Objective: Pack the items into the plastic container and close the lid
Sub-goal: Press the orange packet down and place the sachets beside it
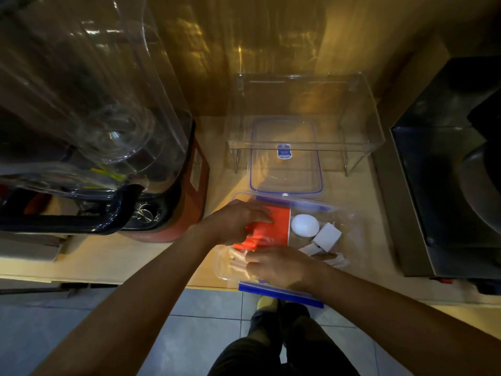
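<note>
head view: left hand (238, 221) pressing orange packet (273, 226) into plastic container (349, 221), right hand (276, 267) gripping pale sticks (237, 263), lid (286, 158) off behind.

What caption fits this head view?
Both hands, left hand and right hand, arrange an orange packet inside the open plastic container, lid lying behind.

Single head-mounted wide-angle view. It looks steeply down and forward over the worktop (151, 256) front edge, close to the plastic container (349, 226), with floor tiles (206, 321) along the bottom of the frame.
</note>
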{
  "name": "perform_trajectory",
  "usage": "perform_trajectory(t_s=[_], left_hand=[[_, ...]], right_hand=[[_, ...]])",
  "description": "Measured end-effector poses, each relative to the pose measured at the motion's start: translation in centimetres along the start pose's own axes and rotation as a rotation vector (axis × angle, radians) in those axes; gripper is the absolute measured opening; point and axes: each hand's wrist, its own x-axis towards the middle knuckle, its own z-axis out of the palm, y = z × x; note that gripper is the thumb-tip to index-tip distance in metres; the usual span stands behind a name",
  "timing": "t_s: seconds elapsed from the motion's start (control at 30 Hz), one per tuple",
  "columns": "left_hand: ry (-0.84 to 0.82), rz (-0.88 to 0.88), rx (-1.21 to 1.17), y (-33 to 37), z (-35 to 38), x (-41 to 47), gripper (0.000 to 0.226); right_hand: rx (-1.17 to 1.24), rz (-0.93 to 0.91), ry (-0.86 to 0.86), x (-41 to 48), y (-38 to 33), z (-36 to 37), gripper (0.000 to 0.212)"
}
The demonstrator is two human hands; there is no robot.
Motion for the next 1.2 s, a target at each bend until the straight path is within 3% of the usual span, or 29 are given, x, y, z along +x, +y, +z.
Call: perform_trajectory(t_s=[0.2, 0.33, 0.4, 0.47, 0.53, 0.63, 0.73, 0.8, 0.9, 1.0, 1.1, 1.2], left_hand=[[-0.019, 0.060, 0.075, -0.5, -0.4, -0.8, 0.056], [-0.011, 0.050, 0.143, -0.7, 0.1, -1.0, 0.063], [-0.007, 0.046, 0.173, -0.6, 0.3, -1.0, 0.064], [0.006, 0.048, 0.184, -0.4, 0.4, -1.1, 0.064], [0.025, 0.048, 0.175, -0.4, 0.5, -1.1, 0.063], [0.036, 0.039, 0.174, -0.1, 0.5, -1.2, 0.062], [0.045, 0.033, 0.178, -0.1, 0.6, -1.3, 0.062], [0.056, 0.033, 0.185, -0.1, 0.7, -1.3, 0.062], [0.063, 0.035, 0.180, -0.2, 0.9, -1.3, 0.061], [0.072, 0.040, 0.170, -0.2, 0.9, -1.3, 0.061], [0.092, 0.033, 0.179, 0.3, 0.9, -1.5, 0.059], [0.214, 0.151, 0.233, 2.0, 1.2, -2.3, 0.040]], right_hand=[[0.041, 0.173, 0.143, -4.8, 1.8, -2.0, 0.012], [0.031, 0.481, 0.306, -5.5, 4.1, -2.6, 0.013], [-0.008, 0.622, 0.362, -5.5, 5.1, -2.6, 0.023], [-0.044, 0.665, 0.422, -5.5, 5.4, -2.2, 0.033], [-0.163, 0.604, 0.429, -5.6, 5.2, -1.7, 0.029], [-0.135, 0.487, 0.301, -5.9, 5.0, -0.9, 0.021], [-0.122, 0.389, 0.046, -5.7, 5.4, 0.2, 0.029], [-0.093, 0.366, -0.042, -5.1, 5.3, 0.9, 0.038], [-0.029, 0.426, -0.087, -4.6, 5.3, 2.0, 0.066], [-0.091, 0.472, -0.136, -4.1, 5.5, 2.7, 0.077], [-0.118, 0.464, -0.165, -3.2, 5.3, 2.9, 0.065], [-0.076, 0.460, -0.113, -2.8, 5.1, 3.1, 0.044]])
